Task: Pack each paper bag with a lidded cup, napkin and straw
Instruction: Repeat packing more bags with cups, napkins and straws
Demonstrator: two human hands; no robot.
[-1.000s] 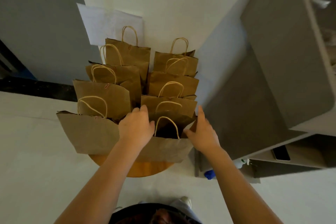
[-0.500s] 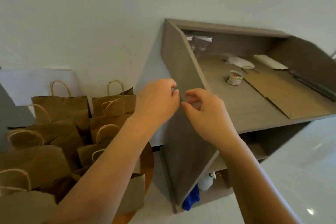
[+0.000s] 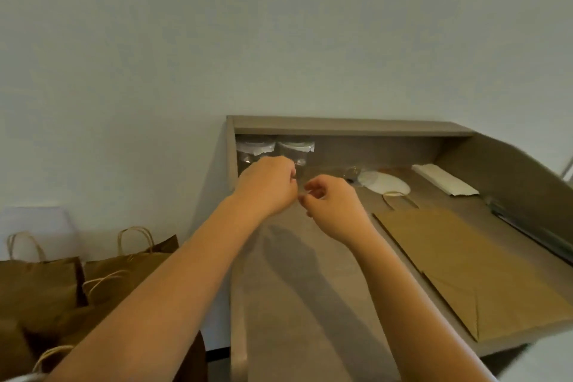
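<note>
My left hand [image 3: 266, 186] and my right hand [image 3: 333, 203] are close together above the back left of a grey desk [image 3: 294, 304]. Both have curled fingers, and the right thumb and forefinger nearly meet. Whether anything clear sits between the hands is too blurred to tell. Just behind them stand two sleeves of clear cups [image 3: 276, 149] against the desk's back wall. A pile of lids [image 3: 384, 184] lies to the right, then a stack of white napkins [image 3: 443, 180]. A flat brown paper bag [image 3: 465, 263] lies on the desk's right half.
Several upright brown paper bags [image 3: 40, 282] with twine handles stand at the lower left, beside the desk's left wall. A long dark strip [image 3: 533, 232] runs along the desk's raised right side. A plain wall fills the upper half.
The view has swung from the upright bags to the desk. Both hands left the bags, came together in the air and now reach over the desk toward the cups.
</note>
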